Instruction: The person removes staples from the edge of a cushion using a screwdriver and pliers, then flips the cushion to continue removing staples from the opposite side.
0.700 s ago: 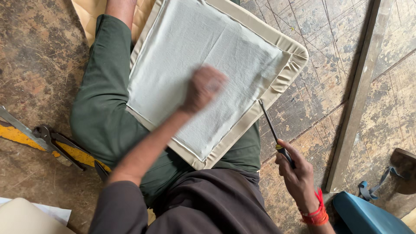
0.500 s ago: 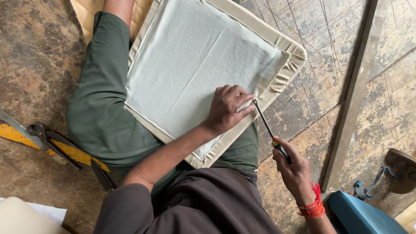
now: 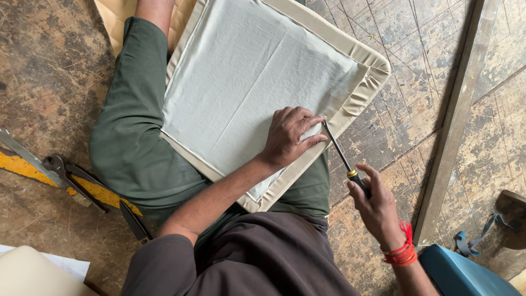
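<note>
Across the person's lap, over the green trouser legs, lies a square upholstered seat panel, pale cloth stretched over its back and a beige folded border round the edge. Its near right edge is under the left hand, which lies palm down with fingers spread and half curled, pressing the cloth flat and gripping nothing. Closed round the black-and-yellow handle of a screwdriver, the right hand sets the thin shaft's tip against the border just beside the left fingertips. Judging by its flat corners, the panel is probably stiff inside, with soft, yielding cloth that could pucker or tear; the firm rim looks the safest hold. Pliers lie on the worn floor to the left.
</note>
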